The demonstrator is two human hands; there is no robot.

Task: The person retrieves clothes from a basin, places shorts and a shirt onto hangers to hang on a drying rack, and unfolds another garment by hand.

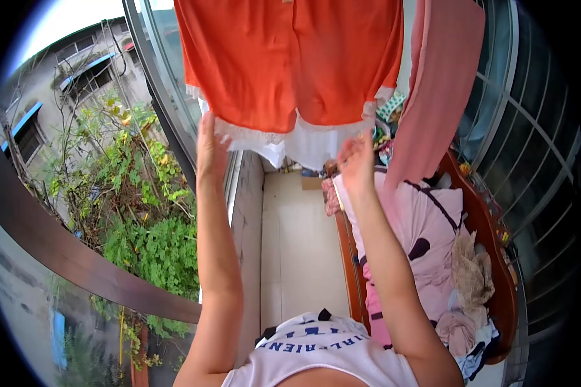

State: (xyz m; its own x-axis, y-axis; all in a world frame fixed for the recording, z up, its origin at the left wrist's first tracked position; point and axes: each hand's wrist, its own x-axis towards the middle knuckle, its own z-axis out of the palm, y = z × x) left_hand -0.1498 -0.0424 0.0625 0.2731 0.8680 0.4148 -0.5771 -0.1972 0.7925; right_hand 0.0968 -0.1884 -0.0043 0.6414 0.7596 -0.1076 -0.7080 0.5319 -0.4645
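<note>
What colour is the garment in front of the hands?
The garment is orange-red, seen best in the head view.

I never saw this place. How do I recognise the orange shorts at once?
On the left, find the window frame with green plants outside. Just right of it, at the top, orange shorts hang above the left hand and right hand. Their white lace hem sets them apart from the longer, plain pink cloth beside them.

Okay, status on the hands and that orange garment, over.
Left hand and right hand raised at lace-edged hem, grip unclear. Orange garment hanging. Pink cloth hangs alongside, to the right.
</note>
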